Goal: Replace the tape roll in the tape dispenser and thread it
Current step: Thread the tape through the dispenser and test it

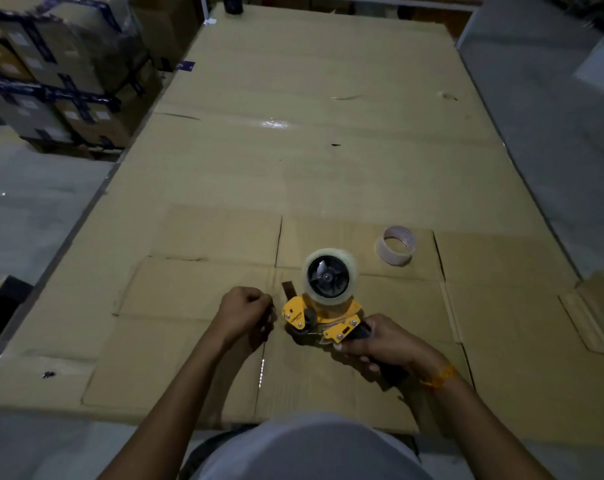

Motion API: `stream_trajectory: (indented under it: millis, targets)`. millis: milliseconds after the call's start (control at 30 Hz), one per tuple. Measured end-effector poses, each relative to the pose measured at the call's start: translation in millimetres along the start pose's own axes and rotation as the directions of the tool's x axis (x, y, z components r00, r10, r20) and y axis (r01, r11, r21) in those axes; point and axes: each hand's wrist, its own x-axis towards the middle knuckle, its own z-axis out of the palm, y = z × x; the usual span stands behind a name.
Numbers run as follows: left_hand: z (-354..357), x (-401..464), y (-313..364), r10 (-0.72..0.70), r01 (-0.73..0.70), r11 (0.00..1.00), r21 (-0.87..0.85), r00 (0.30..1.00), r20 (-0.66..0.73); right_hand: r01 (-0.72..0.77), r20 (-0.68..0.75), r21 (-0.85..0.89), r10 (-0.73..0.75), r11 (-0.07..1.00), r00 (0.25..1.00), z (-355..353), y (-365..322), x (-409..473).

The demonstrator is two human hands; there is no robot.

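Flattened cardboard sheets [328, 161] are covering the work surface, with stacked boxes [51, 71] standing off to the left in a dim storeroom. Near the front edge, the yellow tape dispenser [319, 315] is being held by its dark handle in the right hand [380, 344], whose fingers are wrapped closed around the grip. A clear tape roll [330, 276] is already seated on the hub, at the far side of the dispenser, so the tool's long axis is running from the handle at the near right up and away to the roll. An empty core [395, 244] is lying apart, further right. The left hand [246, 311] is being kept just left of the roller end, fingers curled together as if pinching; whether a tape end is pinched cannot be told. Threading is judged to be the step in hand, and it is this left hand that is lying nearer the roller gap.
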Motion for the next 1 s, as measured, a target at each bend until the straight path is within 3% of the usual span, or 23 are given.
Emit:
stream_trajectory:
  millis: [200, 400, 533, 700, 1000]
  targets:
    - [5, 9, 27, 0.130, -0.145, 0.985, 0.093, 0.980, 0.152, 0.167, -0.320, -0.062, -0.178, 0.984, 0.931, 26, 9, -47]
    - [26, 6, 62, 0.191, -0.195, 0.981, -0.018, 0.937, 0.293, 0.131, -0.598, -0.001, -0.106, 0.991, 0.795, 47, 48, -70]
    - [37, -3, 88, 0.317, -0.298, 0.948, -0.109, 0.885, 0.340, 0.195, -0.682, 0.107, -0.070, 0.975, 0.728, 58, 70, -77]
    - [50, -27, 125, 0.454, -0.434, 0.890, -0.138, 0.822, 0.345, 0.178, -0.715, 0.302, 0.099, 0.937, 0.692, 66, 100, -83]
    - [75, -46, 150, 0.587, -0.591, 0.793, -0.149, 0.674, 0.448, 0.238, -0.758, 0.383, 0.157, 0.893, 0.633, 74, 120, -96]
